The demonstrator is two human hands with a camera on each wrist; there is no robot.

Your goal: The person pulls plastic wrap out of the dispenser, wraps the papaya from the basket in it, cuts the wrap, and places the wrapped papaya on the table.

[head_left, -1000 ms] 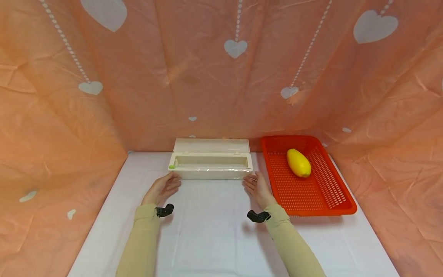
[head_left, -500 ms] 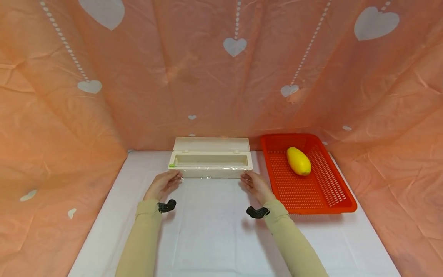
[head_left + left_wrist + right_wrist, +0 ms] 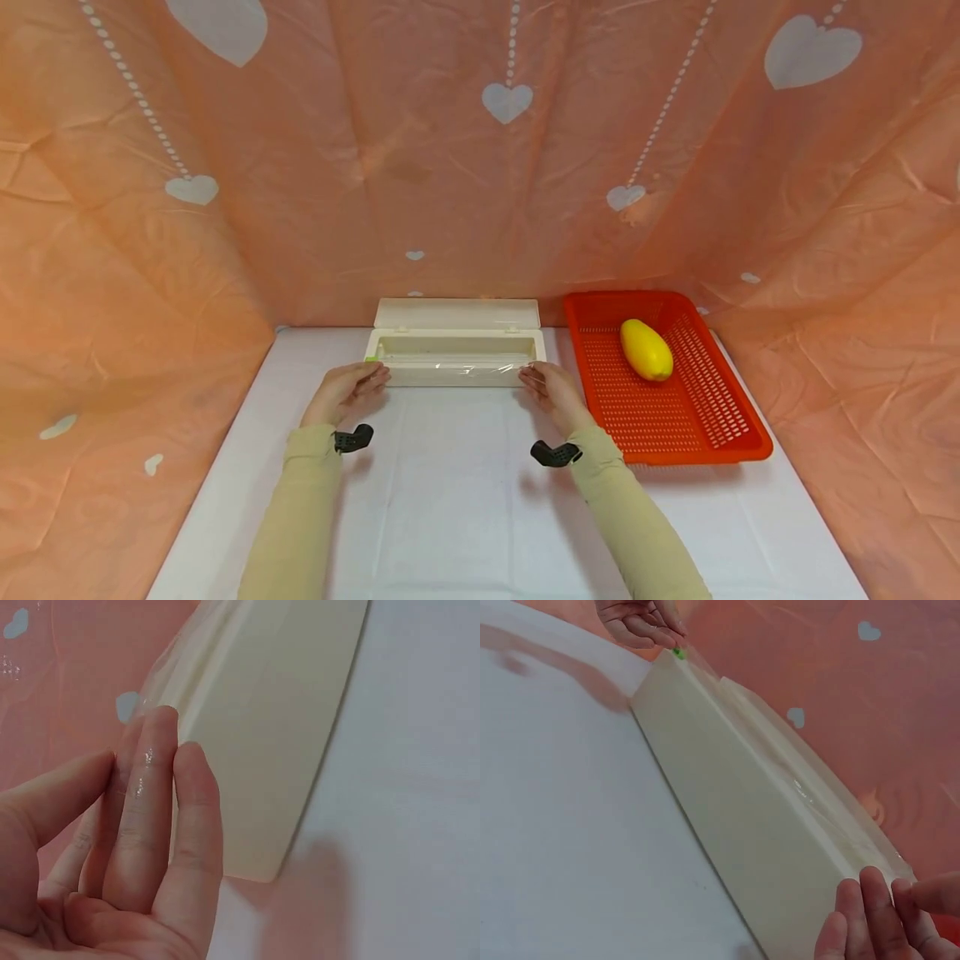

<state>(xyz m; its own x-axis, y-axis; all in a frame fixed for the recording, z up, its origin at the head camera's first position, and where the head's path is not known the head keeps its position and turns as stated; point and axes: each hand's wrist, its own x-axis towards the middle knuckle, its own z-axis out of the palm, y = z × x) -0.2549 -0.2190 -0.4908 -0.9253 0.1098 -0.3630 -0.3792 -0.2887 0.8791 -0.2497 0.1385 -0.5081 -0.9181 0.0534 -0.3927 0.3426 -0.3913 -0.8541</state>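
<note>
A white cling film dispenser box (image 3: 442,377) stands at the back of the table with its lid (image 3: 456,313) raised. Clear cling film (image 3: 804,791) stretches over its front edge, glinting in the light. At the left end my left hand (image 3: 343,392) pinches one film corner between thumb and fingertips, close to a green slider (image 3: 679,653). My right hand (image 3: 553,396) pinches the opposite corner at the right end. In the left wrist view, film shine lies across the fingers (image 3: 142,780). The film roll inside the box is hard to make out.
To the right stands a red plastic basket (image 3: 645,425) holding a yellow oval fruit (image 3: 647,350), papaya-like. White cloth covers the table (image 3: 450,500). An orange curtain (image 3: 450,183) with white hearts hangs behind the box and along both sides.
Both hands have risen slightly from the box's lower front towards its top edge, and the film has lifted with them. Thumbs and fingers have closed on its corners. Box and basket have stayed put.
</note>
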